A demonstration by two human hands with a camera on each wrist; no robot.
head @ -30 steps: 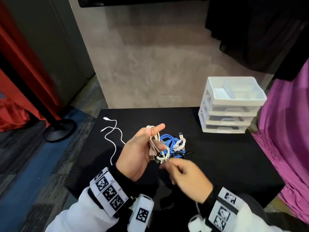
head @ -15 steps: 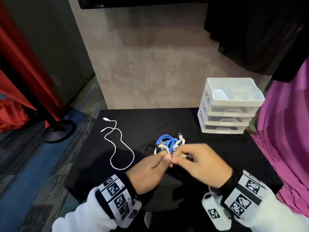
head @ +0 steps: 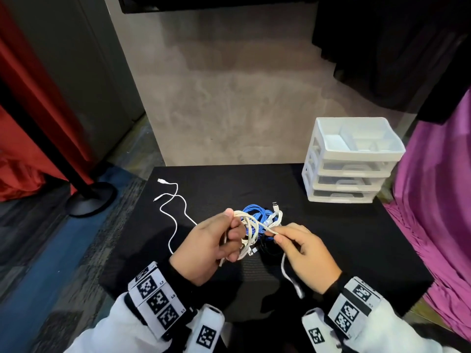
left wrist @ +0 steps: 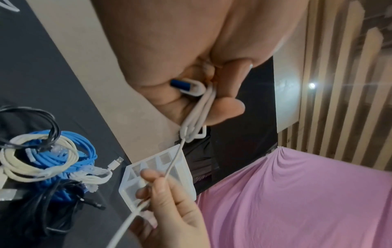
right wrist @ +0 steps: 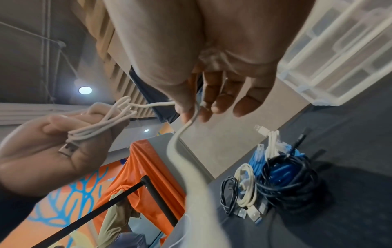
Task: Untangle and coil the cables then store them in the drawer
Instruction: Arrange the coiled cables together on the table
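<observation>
My left hand point(head: 232, 225) grips several loops of a white USB cable point(head: 246, 225) above the black table point(head: 344, 238); its USB plug point(left wrist: 187, 85) lies against the palm. My right hand point(head: 274, 234) pinches one strand of the same cable between thumb and forefinger, just right of the loops. The cable's tail point(head: 286, 272) hangs below that hand. Behind both hands a tangled pile point(head: 262, 216) of blue, black and white cables lies on the table. In the right wrist view the pinch point(right wrist: 194, 115) and the held loops point(right wrist: 99, 127) show plainly.
A white three-drawer plastic unit point(head: 349, 171) stands at the table's back right, drawers closed, with a divided tray on top. A loose thin white cable point(head: 175, 212) snakes over the table's left part. Pink cloth point(head: 438, 200) hangs at the right; a black stand base point(head: 89, 200) sits on the floor at left.
Half a second ago both hands met fingertip to fingertip low over the table. Now they are apart, the left holding the loops up, the right drawing a strand to the right.
</observation>
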